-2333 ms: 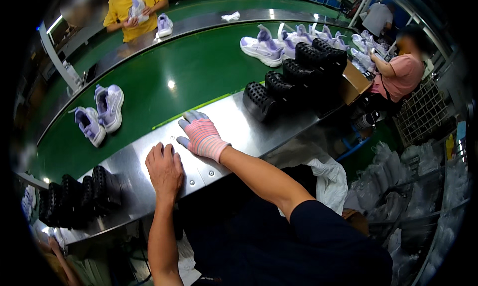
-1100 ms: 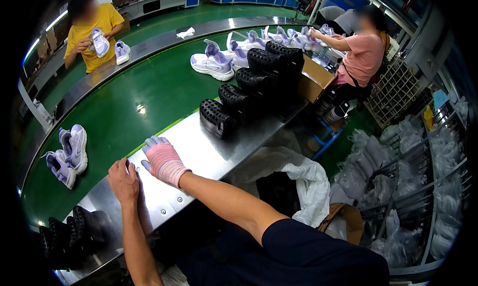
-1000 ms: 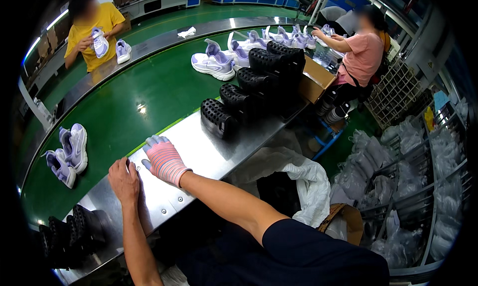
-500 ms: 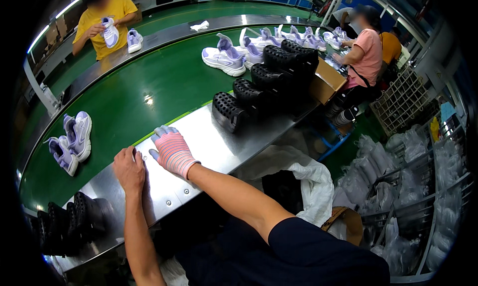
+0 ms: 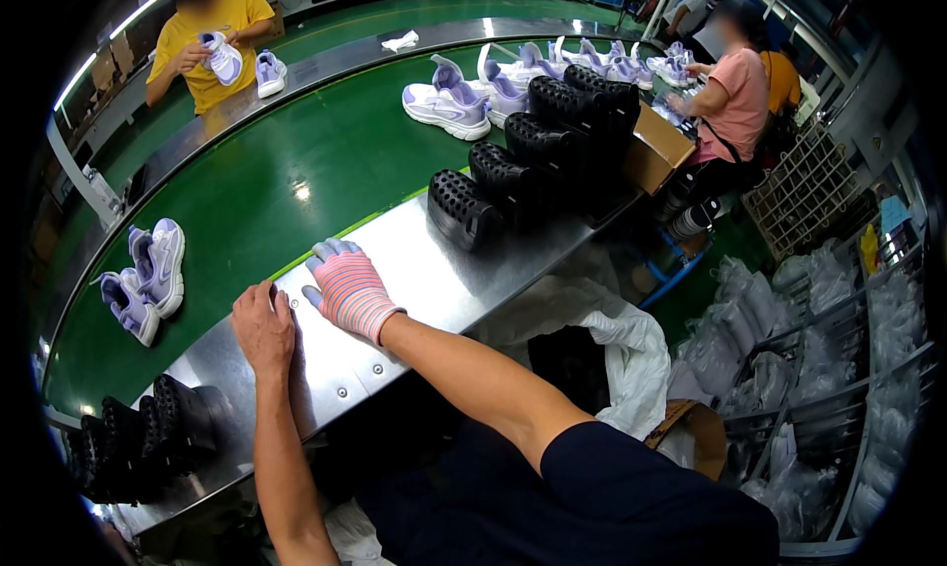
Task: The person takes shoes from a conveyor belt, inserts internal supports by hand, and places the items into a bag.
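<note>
My left hand (image 5: 263, 327), bare, rests on the metal ledge (image 5: 419, 305) with its fingers lying over the surface, slightly bent, and nothing in it. Close to its right, my right hand (image 5: 350, 292) wears a pink and grey striped glove. It lies palm down on the same ledge, its fingers stretched toward the green conveyor belt (image 5: 326, 147) and its thumb apart; it holds nothing. A pair of white and lilac sneakers (image 5: 156, 265) lies on the belt to the left of my hands. The nearest black perforated shoe-shaped block (image 5: 459, 211) stands on the ledge to the right.
More black blocks (image 5: 178, 418) stand at the lower left. Several white and lilac sneakers (image 5: 449, 103) line the belt's far right. Across it, a person in yellow (image 5: 222, 34) holds a sneaker; a person in pink (image 5: 735, 93) works at right, near a rack of clear bags (image 5: 809, 339).
The whole view has shifted slightly. Both hands stay on the ledge in nearly the same places, and the sneakers beside them have not moved along the belt.
</note>
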{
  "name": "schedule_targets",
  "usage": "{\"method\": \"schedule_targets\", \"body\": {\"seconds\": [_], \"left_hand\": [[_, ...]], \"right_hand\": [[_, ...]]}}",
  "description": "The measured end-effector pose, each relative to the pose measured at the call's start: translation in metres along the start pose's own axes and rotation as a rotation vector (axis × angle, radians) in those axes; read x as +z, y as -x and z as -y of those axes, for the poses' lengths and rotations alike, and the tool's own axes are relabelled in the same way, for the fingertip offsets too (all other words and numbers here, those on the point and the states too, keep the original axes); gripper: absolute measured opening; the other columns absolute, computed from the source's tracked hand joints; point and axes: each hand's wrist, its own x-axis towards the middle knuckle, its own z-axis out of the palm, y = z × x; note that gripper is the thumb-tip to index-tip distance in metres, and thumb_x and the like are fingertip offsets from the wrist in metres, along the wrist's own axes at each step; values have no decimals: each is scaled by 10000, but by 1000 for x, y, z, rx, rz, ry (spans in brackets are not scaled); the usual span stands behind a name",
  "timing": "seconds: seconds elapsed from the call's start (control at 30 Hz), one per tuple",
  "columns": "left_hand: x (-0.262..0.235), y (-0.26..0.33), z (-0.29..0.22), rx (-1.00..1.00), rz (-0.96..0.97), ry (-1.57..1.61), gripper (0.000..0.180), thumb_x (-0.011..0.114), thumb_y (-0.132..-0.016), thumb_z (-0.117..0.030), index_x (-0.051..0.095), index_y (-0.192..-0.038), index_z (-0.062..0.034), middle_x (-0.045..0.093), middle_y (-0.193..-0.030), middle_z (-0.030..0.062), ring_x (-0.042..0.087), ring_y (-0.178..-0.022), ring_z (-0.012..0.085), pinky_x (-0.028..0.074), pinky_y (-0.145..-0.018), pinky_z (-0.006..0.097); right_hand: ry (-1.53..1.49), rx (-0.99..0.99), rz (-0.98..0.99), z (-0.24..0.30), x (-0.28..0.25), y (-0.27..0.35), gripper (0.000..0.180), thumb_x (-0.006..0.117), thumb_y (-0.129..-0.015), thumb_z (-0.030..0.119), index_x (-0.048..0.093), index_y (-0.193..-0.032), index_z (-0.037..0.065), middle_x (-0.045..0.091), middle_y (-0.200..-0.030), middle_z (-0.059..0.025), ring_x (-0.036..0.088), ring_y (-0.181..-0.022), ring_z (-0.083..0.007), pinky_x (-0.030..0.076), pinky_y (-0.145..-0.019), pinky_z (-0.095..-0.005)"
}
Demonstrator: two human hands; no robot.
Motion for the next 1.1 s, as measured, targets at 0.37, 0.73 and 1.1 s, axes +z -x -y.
{"method": "schedule_targets", "body": {"seconds": [0.37, 0.73, 1.1], "left_hand": [[5, -2, 0, 16, -5, 2, 301, 678, -954, -220, 703, -1200, -48, 690, -1184, 149, 609, -1156, 354, 454, -1007, 477], [3, -2, -2, 39, -58, -2, 278, 710, -928, -209, 709, -1159, -54, 694, -1175, 136, 621, -1144, 343, 468, -986, 470], [5, 0, -2, 32, -78, 3, 249, 702, -916, -201, 710, -1114, -52, 696, -1113, 136, 628, -1101, 349, 479, -954, 480]], "right_hand": [[6, 2, -24, -2, 0, 1, 361, 733, -903, 324, 716, -1083, 11, 649, -1222, -189, 581, -1246, -351, 442, -1085, -458], [-19, 15, -10, -3, -2, 0, 358, 736, -902, 321, 717, -1078, 10, 646, -1213, -189, 586, -1241, -349, 444, -1085, -456], [-12, 22, 39, -3, 0, -1, 393, 714, -919, 313, 701, -1173, 14, 650, -1298, -198, 585, -1271, -362, 430, -1120, -472]]}}
